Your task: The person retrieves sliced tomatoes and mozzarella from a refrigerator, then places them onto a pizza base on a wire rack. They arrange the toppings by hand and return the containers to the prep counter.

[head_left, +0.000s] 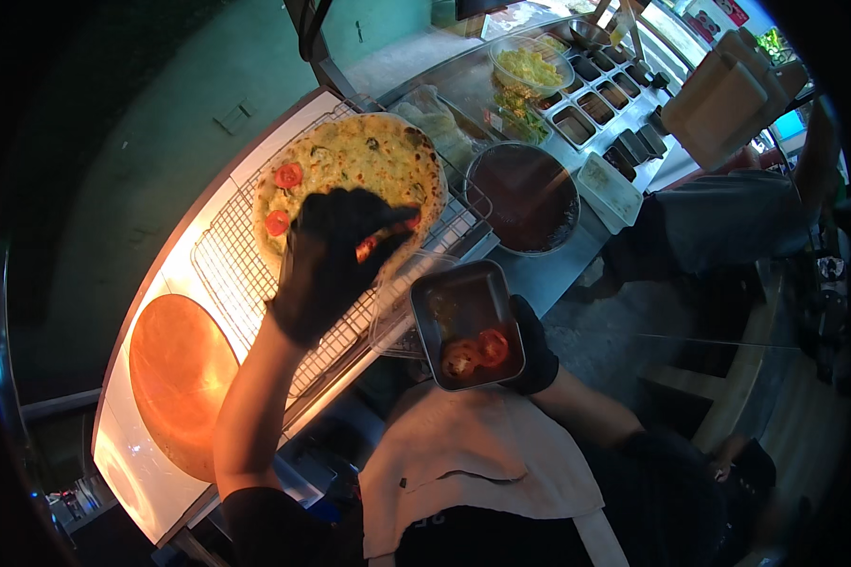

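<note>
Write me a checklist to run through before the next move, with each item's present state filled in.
1. Round, golden-crusted pizza lying on the metal wire rack: ok.
2. Black-gloved right hand gripping the dark rectangular metal container: ok.
3. Round red tomato slices available in the container: ok, two show.
4. Black-gloved left hand clear of the pizza: not ok, it covers part of it.
5. Slice pinched in that hand: cannot tell, the glove hides its grip.

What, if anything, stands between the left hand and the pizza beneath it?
Nothing visible: the left hand is over the pizza, and the container in the right hand is outside its edge.
</note>
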Demonstrator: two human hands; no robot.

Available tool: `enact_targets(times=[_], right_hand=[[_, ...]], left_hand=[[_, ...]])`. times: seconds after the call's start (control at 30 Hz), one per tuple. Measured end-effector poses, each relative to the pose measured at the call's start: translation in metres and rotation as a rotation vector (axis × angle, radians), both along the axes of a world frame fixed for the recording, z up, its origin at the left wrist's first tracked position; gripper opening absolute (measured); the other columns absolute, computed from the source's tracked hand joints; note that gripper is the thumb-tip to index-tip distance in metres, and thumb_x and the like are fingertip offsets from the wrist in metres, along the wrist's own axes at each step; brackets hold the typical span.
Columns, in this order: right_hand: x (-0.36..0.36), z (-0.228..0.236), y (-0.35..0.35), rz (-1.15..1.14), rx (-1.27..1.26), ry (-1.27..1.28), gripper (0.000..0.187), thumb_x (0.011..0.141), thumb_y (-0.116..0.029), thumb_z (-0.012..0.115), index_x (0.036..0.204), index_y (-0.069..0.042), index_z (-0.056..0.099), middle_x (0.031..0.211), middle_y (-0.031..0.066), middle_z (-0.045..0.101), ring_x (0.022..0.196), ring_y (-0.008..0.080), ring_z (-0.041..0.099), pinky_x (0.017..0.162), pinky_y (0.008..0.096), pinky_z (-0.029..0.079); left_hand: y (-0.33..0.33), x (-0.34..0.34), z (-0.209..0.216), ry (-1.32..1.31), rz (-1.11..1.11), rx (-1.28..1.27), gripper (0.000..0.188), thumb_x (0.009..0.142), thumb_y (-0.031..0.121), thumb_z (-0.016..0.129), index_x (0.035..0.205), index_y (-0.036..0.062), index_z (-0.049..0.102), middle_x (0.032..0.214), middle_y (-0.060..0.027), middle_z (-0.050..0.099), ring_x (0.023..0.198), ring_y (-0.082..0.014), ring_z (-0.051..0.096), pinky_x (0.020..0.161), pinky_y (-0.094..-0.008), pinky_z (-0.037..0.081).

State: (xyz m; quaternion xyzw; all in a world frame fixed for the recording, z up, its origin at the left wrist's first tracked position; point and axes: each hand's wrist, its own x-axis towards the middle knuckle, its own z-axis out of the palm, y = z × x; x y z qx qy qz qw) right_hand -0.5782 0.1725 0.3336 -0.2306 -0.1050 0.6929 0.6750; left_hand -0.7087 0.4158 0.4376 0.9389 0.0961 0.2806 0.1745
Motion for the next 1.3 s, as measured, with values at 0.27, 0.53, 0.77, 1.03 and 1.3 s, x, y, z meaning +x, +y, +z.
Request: enact_targets(times=[0.27, 0.53, 0.77, 1.03, 1.3], right_hand=[[-0.005, 0.015, 0.004, -0.088, 0.028, -1.141, 0.082, 0.09, -0.049, 0.074, 0.151, -0.005, 0.045, 0.148, 0.0133, 0.055, 0.129, 0.0286, 0.059, 0.11, 0.0459, 0.046], [-0.019, 0.028, 0.014, -0.142, 0.008, -0.591, 0.08, 0.078, -0.042, 0.085, 0.142, -0.004, 0.055, 0.137, 0.0126, 0.063, 0.121, 0.0277, 0.063, 0.106, 0.0418, 0.049], [-0.016, 0.024, 0.013, 0.036, -0.064, -0.447, 0.071, 0.098, -0.047, 0.062, 0.152, -0.006, 0.042, 0.148, 0.0114, 0.053, 0.133, 0.0237, 0.054, 0.11, 0.0435, 0.047], [-0.015, 0.03, 0.002, -0.088, -0.126, -0.402, 0.076, 0.079, -0.017, 0.089, 0.143, -0.002, 0.051, 0.136, 0.0119, 0.063, 0.119, 0.0202, 0.066, 0.101, 0.0371, 0.056], [-0.005, 0.007, -0.009, -0.125, 0.079, -0.175, 0.074, 0.097, -0.032, 0.073, 0.155, -0.004, 0.035, 0.153, 0.0172, 0.046, 0.136, 0.0298, 0.055, 0.11, 0.049, 0.053]], left_hand=[[-0.077, -0.033, -0.011, 0.46, -0.297, 0.478, 0.032, 0.088, 0.018, 0.056, 0.113, -0.0005, 0.061, 0.09, -0.0166, 0.055, 0.081, -0.0259, 0.055, 0.066, -0.0369, 0.043], [-0.079, -0.045, -0.023, 0.415, -0.318, 0.179, 0.036, 0.089, 0.017, 0.066, 0.122, 0.0034, 0.064, 0.111, -0.0168, 0.061, 0.097, -0.0323, 0.059, 0.078, -0.0417, 0.046], [-0.062, -0.049, 0.013, 0.408, -0.397, -0.342, 0.043, 0.081, 0.005, 0.079, 0.123, 0.0017, 0.068, 0.119, -0.0198, 0.066, 0.109, -0.0388, 0.063, 0.089, -0.0458, 0.05], [0.04, 0.015, 0.003, 0.188, -0.035, -0.547, 0.022, 0.095, 0.018, 0.068, 0.109, 0.0027, 0.076, 0.102, -0.0145, 0.077, 0.094, -0.0293, 0.075, 0.086, -0.0367, 0.056], [0.102, 0.104, -0.075, 0.318, 0.085, -0.475, 0.023, 0.089, 0.013, 0.073, 0.106, -0.003, 0.075, 0.089, -0.0147, 0.076, 0.084, -0.0213, 0.075, 0.079, -0.0343, 0.057]])
